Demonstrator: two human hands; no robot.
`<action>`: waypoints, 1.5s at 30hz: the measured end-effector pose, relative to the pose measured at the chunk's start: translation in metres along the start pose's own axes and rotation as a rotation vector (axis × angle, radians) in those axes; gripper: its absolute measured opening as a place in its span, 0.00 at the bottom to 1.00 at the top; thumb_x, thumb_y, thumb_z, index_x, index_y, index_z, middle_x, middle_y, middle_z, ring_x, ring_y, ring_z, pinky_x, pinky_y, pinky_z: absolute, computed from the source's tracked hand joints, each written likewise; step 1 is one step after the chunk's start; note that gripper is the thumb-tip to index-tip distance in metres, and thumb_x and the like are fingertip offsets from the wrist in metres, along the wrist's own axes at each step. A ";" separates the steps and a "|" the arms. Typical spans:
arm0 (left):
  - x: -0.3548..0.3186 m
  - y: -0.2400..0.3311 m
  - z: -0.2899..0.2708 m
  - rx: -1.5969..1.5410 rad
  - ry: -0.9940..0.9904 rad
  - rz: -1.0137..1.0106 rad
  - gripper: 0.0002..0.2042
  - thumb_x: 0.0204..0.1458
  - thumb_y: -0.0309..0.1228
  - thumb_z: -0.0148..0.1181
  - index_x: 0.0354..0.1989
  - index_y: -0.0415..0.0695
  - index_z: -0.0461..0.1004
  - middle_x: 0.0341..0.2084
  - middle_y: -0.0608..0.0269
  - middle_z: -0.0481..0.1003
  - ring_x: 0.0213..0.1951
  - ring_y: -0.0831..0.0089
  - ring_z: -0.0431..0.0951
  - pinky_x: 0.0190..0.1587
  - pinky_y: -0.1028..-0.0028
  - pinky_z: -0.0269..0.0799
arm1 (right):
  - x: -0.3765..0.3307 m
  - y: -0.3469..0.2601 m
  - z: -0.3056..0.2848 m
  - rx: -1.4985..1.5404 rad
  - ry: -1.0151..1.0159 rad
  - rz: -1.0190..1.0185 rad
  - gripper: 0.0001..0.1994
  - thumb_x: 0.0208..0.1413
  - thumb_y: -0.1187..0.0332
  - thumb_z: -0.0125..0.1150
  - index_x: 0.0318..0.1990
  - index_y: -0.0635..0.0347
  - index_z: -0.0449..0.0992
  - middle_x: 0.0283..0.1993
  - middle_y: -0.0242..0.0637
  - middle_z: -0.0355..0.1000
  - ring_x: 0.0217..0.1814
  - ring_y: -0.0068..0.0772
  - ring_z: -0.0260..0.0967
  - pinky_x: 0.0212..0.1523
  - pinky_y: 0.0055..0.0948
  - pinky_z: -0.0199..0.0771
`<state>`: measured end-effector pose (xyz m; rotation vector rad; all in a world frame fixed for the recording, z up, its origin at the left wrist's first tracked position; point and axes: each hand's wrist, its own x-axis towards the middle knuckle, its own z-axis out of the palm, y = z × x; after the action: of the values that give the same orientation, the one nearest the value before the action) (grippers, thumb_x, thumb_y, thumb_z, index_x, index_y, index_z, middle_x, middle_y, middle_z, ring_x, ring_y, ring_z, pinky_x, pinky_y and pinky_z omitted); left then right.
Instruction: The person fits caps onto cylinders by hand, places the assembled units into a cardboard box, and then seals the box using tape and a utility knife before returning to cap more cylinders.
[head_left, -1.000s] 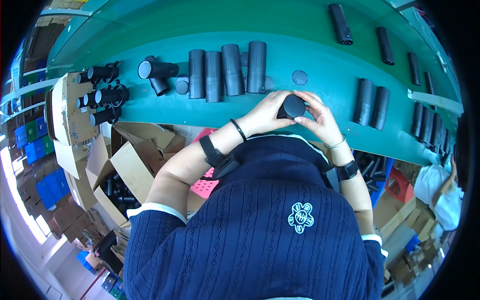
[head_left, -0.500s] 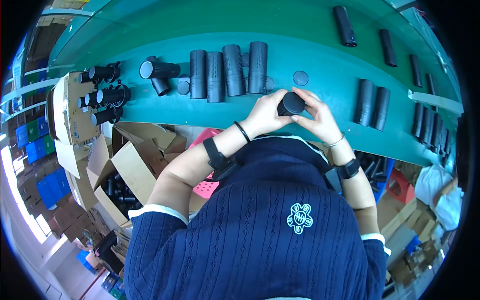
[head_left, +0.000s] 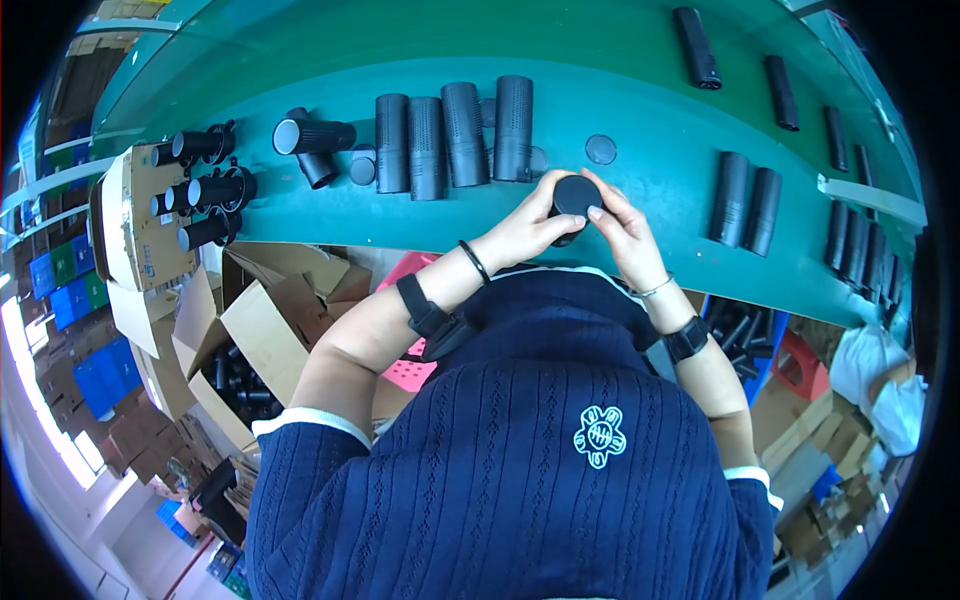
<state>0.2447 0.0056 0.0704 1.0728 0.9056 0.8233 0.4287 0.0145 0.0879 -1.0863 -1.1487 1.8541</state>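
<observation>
Black, round-topped, plastic-looking cylinder (head_left: 575, 195) — probably light, stiff, slippery, best held round its sides — is clamped by fingers of bare left hand (head_left: 526, 226) and right hand (head_left: 630, 236), by the flat green bench (head_left: 340, 220)'s near edge.

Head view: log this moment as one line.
left hand: grips black cylinder | right hand: grips same cylinder, thumb at rim | ahead: dark round disc on green bench | left: four black tubes in row

Cartons (head_left: 265, 335) and a red stool (head_left: 816, 378) stand by the green workbench (head_left: 665, 190) — white light (head_left: 85, 452) glares far left.
</observation>
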 end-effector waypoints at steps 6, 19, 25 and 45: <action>-0.002 0.011 0.012 -0.023 -0.007 -0.080 0.25 0.52 0.23 0.55 0.58 0.43 0.55 0.45 0.63 0.63 0.49 0.76 0.65 0.52 0.75 0.64 | -0.009 0.006 -0.004 0.006 0.048 0.009 0.23 0.58 0.75 0.50 0.63 0.61 0.64 0.60 0.34 0.59 0.63 0.27 0.56 0.62 0.26 0.58; 0.007 0.062 0.012 0.428 -0.056 0.418 0.37 0.47 0.30 0.62 0.64 0.41 0.47 0.62 0.52 0.51 0.68 0.56 0.48 0.68 0.57 0.38 | 0.059 0.004 -0.038 -0.719 -0.052 -0.441 0.38 0.40 0.72 0.69 0.62 0.57 0.60 0.64 0.46 0.59 0.70 0.47 0.52 0.67 0.37 0.54; 0.006 0.069 -0.014 0.134 0.349 0.168 0.30 0.56 0.24 0.54 0.66 0.43 0.49 0.60 0.55 0.57 0.60 0.66 0.61 0.60 0.65 0.58 | 0.185 -0.035 -0.091 -0.964 0.435 -0.116 0.39 0.46 0.58 0.66 0.59 0.61 0.49 0.42 0.58 0.72 0.43 0.58 0.73 0.43 0.45 0.73; 0.038 0.039 -0.016 -0.114 0.173 -0.221 0.11 0.57 0.27 0.54 0.47 0.41 0.71 0.38 0.63 0.76 0.40 0.75 0.75 0.43 0.77 0.69 | 0.008 -0.019 -0.205 -1.190 0.773 0.528 0.49 0.39 0.59 0.73 0.66 0.57 0.48 0.48 0.50 0.72 0.47 0.48 0.74 0.46 0.44 0.75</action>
<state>0.2404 0.0555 0.0960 0.7947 1.0892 0.7806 0.6130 0.0994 0.0499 -2.6450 -1.5170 0.6756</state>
